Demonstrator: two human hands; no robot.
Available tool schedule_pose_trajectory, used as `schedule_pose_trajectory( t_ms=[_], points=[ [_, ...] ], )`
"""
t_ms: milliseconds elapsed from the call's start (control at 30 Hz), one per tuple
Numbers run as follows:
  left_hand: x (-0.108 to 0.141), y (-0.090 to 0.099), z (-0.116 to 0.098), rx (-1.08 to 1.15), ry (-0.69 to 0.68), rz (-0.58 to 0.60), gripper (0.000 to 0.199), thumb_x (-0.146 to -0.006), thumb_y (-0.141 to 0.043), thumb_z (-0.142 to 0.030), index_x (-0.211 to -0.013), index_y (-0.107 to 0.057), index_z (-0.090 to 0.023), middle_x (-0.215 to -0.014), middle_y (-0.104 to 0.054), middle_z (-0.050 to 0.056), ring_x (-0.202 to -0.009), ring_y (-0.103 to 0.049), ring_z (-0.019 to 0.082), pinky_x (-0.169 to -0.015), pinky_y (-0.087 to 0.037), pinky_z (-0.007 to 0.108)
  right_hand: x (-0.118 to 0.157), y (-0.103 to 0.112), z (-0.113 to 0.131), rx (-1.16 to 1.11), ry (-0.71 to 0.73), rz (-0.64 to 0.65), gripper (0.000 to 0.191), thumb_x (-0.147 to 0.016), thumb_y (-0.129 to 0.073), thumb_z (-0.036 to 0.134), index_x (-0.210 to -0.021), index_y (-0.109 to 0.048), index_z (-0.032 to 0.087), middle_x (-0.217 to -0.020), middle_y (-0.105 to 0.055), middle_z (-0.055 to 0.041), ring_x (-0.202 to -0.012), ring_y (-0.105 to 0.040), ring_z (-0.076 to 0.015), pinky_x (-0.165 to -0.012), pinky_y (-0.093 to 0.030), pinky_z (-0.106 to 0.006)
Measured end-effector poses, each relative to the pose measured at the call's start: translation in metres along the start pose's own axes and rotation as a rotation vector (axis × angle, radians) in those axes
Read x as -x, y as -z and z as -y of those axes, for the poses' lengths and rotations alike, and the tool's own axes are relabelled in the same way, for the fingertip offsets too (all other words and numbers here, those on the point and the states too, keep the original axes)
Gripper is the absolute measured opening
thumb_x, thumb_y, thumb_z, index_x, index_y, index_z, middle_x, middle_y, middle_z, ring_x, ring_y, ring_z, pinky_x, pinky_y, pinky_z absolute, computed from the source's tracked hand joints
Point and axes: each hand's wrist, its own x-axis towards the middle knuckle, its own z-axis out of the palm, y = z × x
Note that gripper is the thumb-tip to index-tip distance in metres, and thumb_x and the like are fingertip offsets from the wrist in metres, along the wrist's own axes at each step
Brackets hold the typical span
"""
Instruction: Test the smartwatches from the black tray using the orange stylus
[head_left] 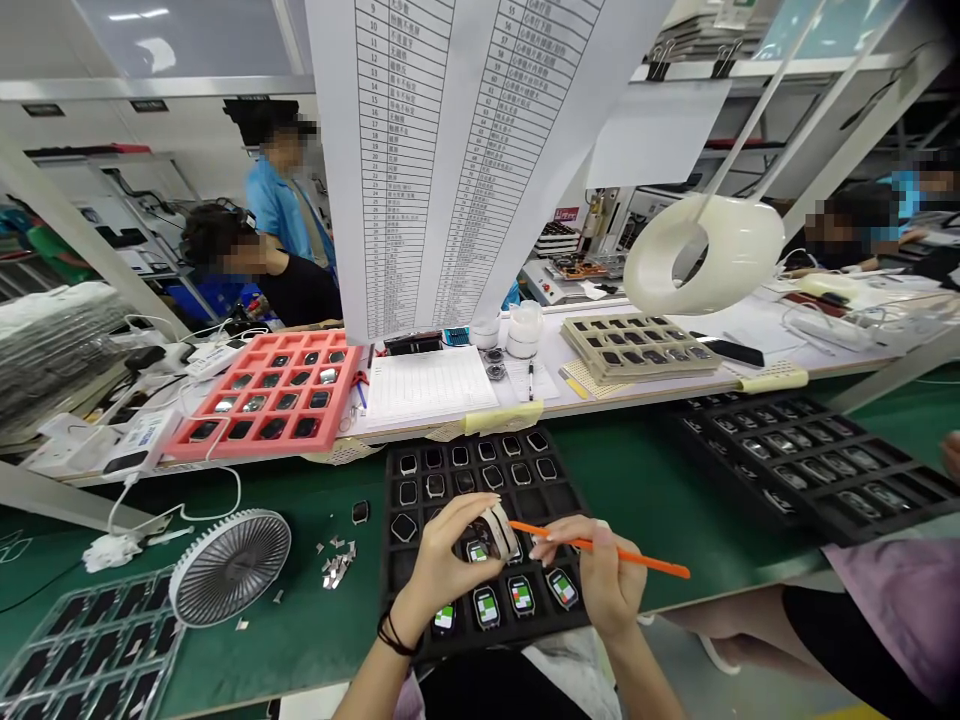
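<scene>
The left hand [450, 548] grips a watch body [501, 532] between a low thumb and arched fingers, directly above the black tray [391, 590] on the worktop [315, 640]. The body is tilted with its pale edge toward the right hand [609, 580], an attitude that appears to leave the rim accessible to a tool. The right hand grips an orange stick [651, 564] pen-fashion, its tip directed left at that edge and its rear end projecting beyond the hand (actual contact of the tip cannot be confirmed). Both forearms rise from the near side and converge over the tray, presumably so that each hand steadies its part at close range. Below, lit watches [521, 597] stand in separate compartments, which likely prevents them from touching. Small metallic pieces [339, 566] lie loose between the tray and the fan [231, 568], apart from the hands.
</scene>
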Motion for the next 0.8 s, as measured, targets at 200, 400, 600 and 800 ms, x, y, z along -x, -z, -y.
schedule_pose_trajectory(
  t_ms=[200,400,600,800],
  points=[
    [0.0,-0.002,-0.002,-0.007,-0.009,-0.013,0.058,-0.062,-0.064,0.001,-0.117,-0.059,-0.019,-0.111,-0.067,0.011,-0.101,-0.065,0.025,-0.087,-0.056,0.039,-0.001,0.0,0.006,0.124,0.101,0.036,0.04,-0.1,-0.032,0.022,-0.085,-0.07,0.021,-0.066,-0.07,-0.0037,-0.065,-0.067,-0.018,-0.052,-0.054,-0.027],
    [-0.005,-0.004,-0.007,0.011,0.009,-0.008,0.059,-0.06,-0.062,0.002,-0.115,-0.061,-0.018,-0.108,-0.068,0.01,-0.099,-0.065,0.025,-0.084,-0.057,0.038,-0.003,0.0,0.011,0.15,0.101,0.042,0.041,-0.1,-0.032,0.022,-0.085,-0.07,0.021,-0.065,-0.07,-0.0038,-0.065,-0.067,-0.018,-0.052,-0.054,-0.027],
    [-0.005,-0.005,-0.007,0.023,-0.004,0.01,0.058,-0.062,-0.064,0.001,-0.117,-0.059,-0.019,-0.11,-0.067,0.011,-0.101,-0.065,0.025,-0.086,-0.056,0.039,-0.001,-0.003,0.011,0.064,0.066,0.06,0.04,-0.1,-0.032,0.023,-0.085,-0.07,0.02,-0.065,-0.07,-0.0043,-0.065,-0.067,-0.0192,-0.051,-0.053,-0.028],
    [-0.004,-0.007,-0.006,0.02,0.009,0.018,0.057,-0.063,-0.065,-0.001,-0.116,-0.059,-0.02,-0.11,-0.067,0.011,-0.1,-0.065,0.025,-0.085,-0.056,0.039,0.0,-0.003,0.01,0.093,0.074,0.018,0.042,-0.1,-0.031,0.023,-0.081,-0.069,0.02,-0.062,-0.069,-0.0036,-0.063,-0.066,-0.0185,-0.052,-0.052,-0.028]
  ],
)
